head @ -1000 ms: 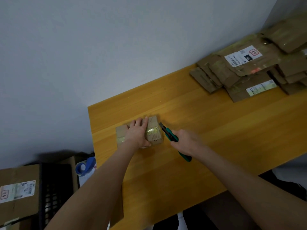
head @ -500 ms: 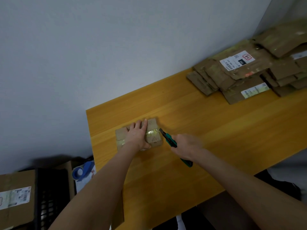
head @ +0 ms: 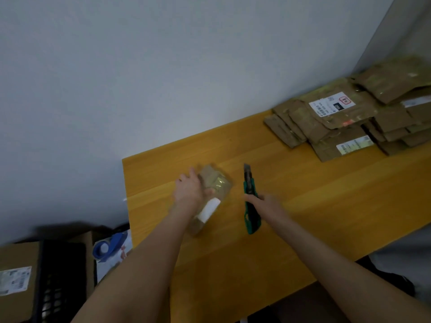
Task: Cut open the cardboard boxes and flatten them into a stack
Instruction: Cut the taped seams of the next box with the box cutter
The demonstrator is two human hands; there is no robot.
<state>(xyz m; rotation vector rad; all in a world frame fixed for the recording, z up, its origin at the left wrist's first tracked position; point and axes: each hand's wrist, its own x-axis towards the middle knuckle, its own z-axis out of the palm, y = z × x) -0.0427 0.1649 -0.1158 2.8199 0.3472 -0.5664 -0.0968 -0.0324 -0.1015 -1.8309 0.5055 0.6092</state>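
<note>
Closest in, two bare forearms reach out over the near edge of the yellow wooden table (head: 314, 206) and hide part of it. Down on the floor at the left a black slatted crate (head: 63, 271) stands in front of a brown labelled carton (head: 14, 255) and hides part of it. A blue tape dispenser (head: 109, 249) lies just beside them, near the table's corner.

Further out, the left hand (head: 189, 194) grips the small cardboard box (head: 215, 180). Its thumb is curled over the taped top and its fingers wrap the far left side, so the hand covers that side of the box. The box is blurred, skewed to the table edge and carries a white label; I cannot tell whether it rests on the wood or is lifted.

Well apart to its right, the right hand (head: 265, 203) is curled round the green utility knife (head: 250, 186). The fingers cover the middle of the handle, the butt sticks out toward the person, and the blade points away at the wall (head: 163, 66) — nothing touches it.

At the far right of the table lies the stack of flattened boxes (head: 326, 127) — brown, tape-streaked, overlapping, with white shipping labels showing.
</note>
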